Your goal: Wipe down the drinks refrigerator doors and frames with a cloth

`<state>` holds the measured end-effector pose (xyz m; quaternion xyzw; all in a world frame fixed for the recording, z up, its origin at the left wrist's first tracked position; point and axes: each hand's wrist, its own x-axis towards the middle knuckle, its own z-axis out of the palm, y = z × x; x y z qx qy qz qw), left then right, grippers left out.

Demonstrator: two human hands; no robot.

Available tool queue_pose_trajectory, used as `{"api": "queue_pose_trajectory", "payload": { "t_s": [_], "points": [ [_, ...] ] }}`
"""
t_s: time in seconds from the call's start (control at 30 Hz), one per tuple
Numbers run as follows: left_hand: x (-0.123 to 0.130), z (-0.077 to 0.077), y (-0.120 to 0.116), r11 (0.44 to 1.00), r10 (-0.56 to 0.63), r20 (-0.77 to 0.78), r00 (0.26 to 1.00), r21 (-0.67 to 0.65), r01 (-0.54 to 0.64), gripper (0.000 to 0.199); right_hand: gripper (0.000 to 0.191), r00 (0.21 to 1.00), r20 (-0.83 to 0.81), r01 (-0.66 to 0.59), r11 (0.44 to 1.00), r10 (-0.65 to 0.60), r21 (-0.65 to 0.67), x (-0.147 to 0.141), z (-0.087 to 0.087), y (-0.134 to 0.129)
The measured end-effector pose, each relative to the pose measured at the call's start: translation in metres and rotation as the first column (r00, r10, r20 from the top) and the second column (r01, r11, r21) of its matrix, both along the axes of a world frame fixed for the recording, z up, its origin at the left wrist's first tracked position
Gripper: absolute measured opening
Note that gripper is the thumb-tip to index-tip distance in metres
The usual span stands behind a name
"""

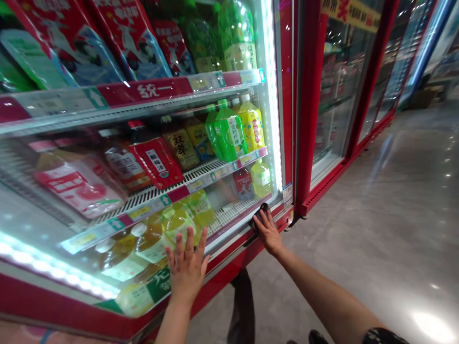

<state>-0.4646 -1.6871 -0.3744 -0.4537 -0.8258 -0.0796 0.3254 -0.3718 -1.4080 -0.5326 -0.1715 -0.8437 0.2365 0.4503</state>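
My left hand (187, 270) is held up with its fingers spread, at the lower part of a refrigerated drinks case. Behind its fingertips stand yellow-green bottles (177, 222) on the bottom shelf. Over to the right, my right hand (268, 232) has its fingers over a small black object (255, 220) at the case's lower red and silver edge. What that object is cannot be made out. Above the hands, the middle shelf (211, 177) bears a red bottle (158, 160), a pink-labelled bottle (81, 184) and green bottles (231, 131).
Red-framed glass cases (304, 105) continue to the right along the grey floor (380, 229). The upper shelf (143, 91) holds red and blue packs (125, 36) and large green bottles (236, 33). A dark shoe (317, 337) shows at the bottom edge.
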Motion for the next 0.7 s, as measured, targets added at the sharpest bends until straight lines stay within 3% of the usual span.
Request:
{"api": "queue_pose_trajectory", "payload": {
  "t_s": [0.07,0.17,0.23,0.3,0.37,0.43,0.53,0.6,0.7],
  "points": [
    [0.000,0.002,-0.007,1.000,0.010,-0.008,1.000,-0.011,-0.010,0.104,0.081,0.994,-0.060,0.085,0.993,-0.090,-0.080,-0.002,0.009,0.016],
    [0.000,0.007,-0.020,0.999,0.017,-0.022,1.000,-0.037,-0.018,0.101,0.085,0.965,-0.175,0.175,0.975,-0.197,-0.135,-0.021,0.051,0.024],
    [-0.001,0.010,-0.027,0.999,0.032,-0.027,0.999,-0.043,-0.033,0.101,0.081,0.956,-0.225,0.166,0.981,-0.186,-0.104,-0.035,0.076,0.008],
    [-0.002,0.011,-0.032,0.998,0.057,-0.039,0.998,-0.027,-0.059,0.103,0.072,0.976,-0.201,0.083,0.997,-0.082,-0.005,-0.042,0.086,-0.018],
    [-0.003,0.010,-0.037,0.997,0.075,-0.053,0.996,-0.005,-0.075,0.105,0.063,0.990,-0.091,-0.097,0.986,0.110,0.138,-0.039,0.077,-0.044],
    [-0.004,0.008,-0.042,0.996,0.087,-0.053,0.995,0.002,-0.087,0.106,0.056,0.947,0.063,-0.321,0.912,0.316,0.257,-0.025,0.059,-0.059],
    [-0.005,0.007,-0.052,0.994,0.108,-0.035,0.994,0.001,-0.108,0.107,0.048,0.849,0.213,-0.528,0.784,0.483,0.326,0.003,0.036,-0.048],
    [-0.006,0.010,-0.060,0.993,0.114,-0.026,0.993,0.001,-0.114,0.107,0.047,0.837,0.236,-0.547,0.768,0.494,0.334,0.015,0.032,-0.026],
    [-0.007,0.016,-0.072,0.992,0.128,-0.027,0.991,-0.015,-0.129,0.105,0.055,0.901,0.188,-0.432,0.848,0.391,0.308,0.012,0.049,0.002]
  ]
}}
